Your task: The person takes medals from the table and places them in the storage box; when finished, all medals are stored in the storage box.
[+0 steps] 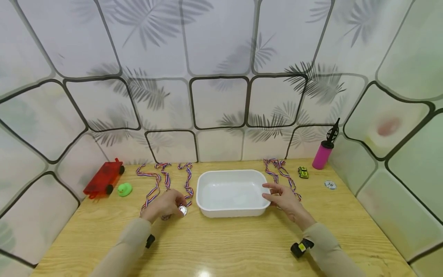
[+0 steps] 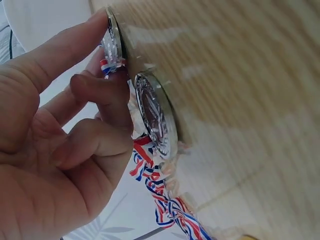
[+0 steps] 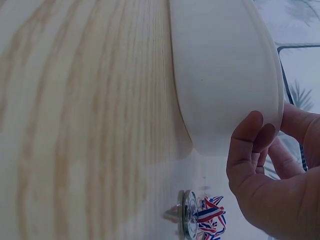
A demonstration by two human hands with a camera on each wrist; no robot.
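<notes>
My left hand [image 1: 165, 204] is left of a white plastic basin [image 1: 233, 212]. Its thumb and fingertips pinch the edge of a silver medal [image 2: 114, 42], whose face tilts up at the tabletop. Next to it, under the hand, a second medal [image 2: 156, 115] hangs by a red, white and blue ribbon [image 2: 165, 205]. On the basin's right end, my right hand [image 1: 286, 201] grips the rim, the thumb on the outer wall and fingers over the edge. Another silver medal [image 3: 189, 215] with a ribbon lies close by that hand.
Striped ribbons [image 1: 188, 181] lie left of the basin, and another ribbon [image 1: 287, 175] behind the right hand. At left are a red toy cart [image 1: 104, 179] and a green duck [image 1: 124, 189]. At right: a yellow toy car [image 1: 303, 172], a pink pump [image 1: 322, 156], a round chip [image 1: 330, 185].
</notes>
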